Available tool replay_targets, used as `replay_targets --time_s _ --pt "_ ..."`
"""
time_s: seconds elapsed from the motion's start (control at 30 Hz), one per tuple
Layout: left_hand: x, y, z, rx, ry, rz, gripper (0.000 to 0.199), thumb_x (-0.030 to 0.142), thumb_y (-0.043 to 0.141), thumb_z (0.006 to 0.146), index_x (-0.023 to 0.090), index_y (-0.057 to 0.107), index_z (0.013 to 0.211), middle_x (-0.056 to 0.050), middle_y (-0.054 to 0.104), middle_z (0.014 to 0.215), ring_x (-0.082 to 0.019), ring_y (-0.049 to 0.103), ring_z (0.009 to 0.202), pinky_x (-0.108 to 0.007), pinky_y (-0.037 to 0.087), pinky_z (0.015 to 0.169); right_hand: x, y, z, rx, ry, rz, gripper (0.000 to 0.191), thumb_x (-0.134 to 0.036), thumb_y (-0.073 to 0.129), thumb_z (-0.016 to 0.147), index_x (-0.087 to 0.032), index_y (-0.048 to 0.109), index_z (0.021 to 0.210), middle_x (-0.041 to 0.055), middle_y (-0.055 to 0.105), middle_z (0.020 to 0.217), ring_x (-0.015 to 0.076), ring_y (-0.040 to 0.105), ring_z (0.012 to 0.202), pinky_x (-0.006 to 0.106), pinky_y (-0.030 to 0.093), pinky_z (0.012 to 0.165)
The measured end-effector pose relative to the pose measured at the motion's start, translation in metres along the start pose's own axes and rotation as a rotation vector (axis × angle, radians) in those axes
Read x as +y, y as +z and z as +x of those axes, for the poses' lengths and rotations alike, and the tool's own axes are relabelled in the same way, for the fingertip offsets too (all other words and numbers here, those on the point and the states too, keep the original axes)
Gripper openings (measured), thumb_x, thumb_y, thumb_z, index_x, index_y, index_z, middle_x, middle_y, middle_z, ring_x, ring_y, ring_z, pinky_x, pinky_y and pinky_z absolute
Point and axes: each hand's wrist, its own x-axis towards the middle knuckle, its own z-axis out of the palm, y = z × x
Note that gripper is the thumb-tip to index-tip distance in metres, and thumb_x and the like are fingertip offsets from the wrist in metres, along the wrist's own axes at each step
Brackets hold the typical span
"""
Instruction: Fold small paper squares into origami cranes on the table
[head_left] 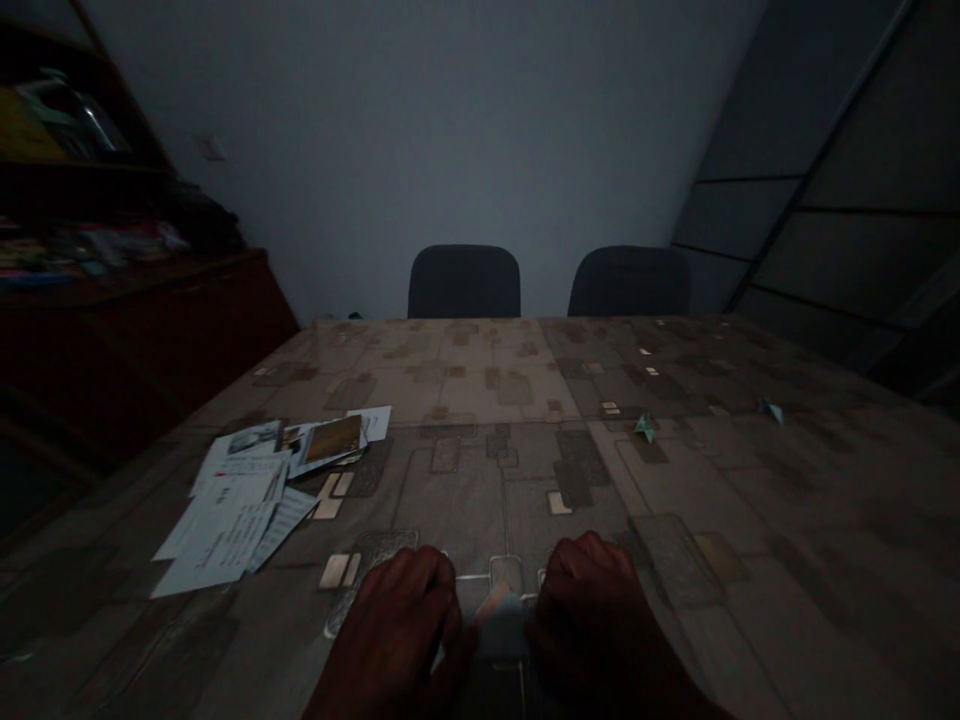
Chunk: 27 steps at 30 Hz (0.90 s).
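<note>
A small pale piece of folded paper (501, 628) is between my two hands, low and near the table's front. Its top comes to a point. My left hand (409, 620) has its fingers curled against the paper's left side. On the other side, my right hand (589, 605) is closed at the paper's right edge. The fingertips of both hands are partly hidden in shadow, and so is the paper's lower part.
Loose printed sheets and cards (232, 500) lie in a pile at the left. Two small folded paper figures (645, 428) stand at the right on the patterned tablecloth (465, 480). Beyond the table are two dark chairs (465, 282); a cabinet (187, 320) stands at the left.
</note>
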Motion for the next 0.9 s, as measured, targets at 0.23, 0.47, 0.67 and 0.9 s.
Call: replay_targets --time_s 0.23,0.47,0.67,0.9 --pt "0.0 -0.001 0.0 -0.009 -0.013 0.023 0.019 0.008 0.057 0.072 0.021 0.046 0.064 0.0 0.058 0.076 -0.019 0.052 0.071 -0.033 0.036 0.063 -0.002 -0.002 0.003 0.005 0.007 -0.026 0.014 -0.007 0.06 0.061 -0.018 0.052 0.062 0.0019 0.057 0.07 0.0212 0.049 0.073 0.035 0.03 0.067" --pt "0.002 -0.002 0.0 -0.001 -0.025 0.009 0.018 0.007 0.058 0.071 0.021 0.049 0.063 -0.001 0.058 0.076 -0.02 0.052 0.072 -0.034 0.037 0.065 -0.002 -0.005 0.003 0.002 -0.009 0.005 0.013 -0.007 0.06 0.062 -0.017 0.052 0.062 0.0009 0.055 0.068 0.0198 0.049 0.072 0.034 0.029 0.067" --pt "0.0 -0.002 0.002 0.01 -0.032 0.045 0.017 0.008 0.058 0.07 0.021 0.049 0.064 0.0 0.059 0.076 -0.02 0.053 0.072 -0.033 0.039 0.065 -0.001 -0.004 0.003 0.026 -0.005 0.016 0.015 -0.005 0.062 0.063 -0.017 0.054 0.061 0.0003 0.056 0.068 0.0193 0.049 0.072 0.032 0.027 0.068" --pt "-0.011 0.003 -0.021 0.183 0.257 0.052 0.022 0.021 0.038 0.097 0.022 0.058 0.105 -0.003 0.068 0.095 -0.019 0.059 0.081 -0.033 0.044 0.075 0.0 -0.004 0.002 0.052 -0.016 0.068 0.016 -0.005 0.065 0.063 -0.017 0.054 0.061 -0.0002 0.057 0.07 0.0193 0.049 0.075 0.033 0.026 0.07"
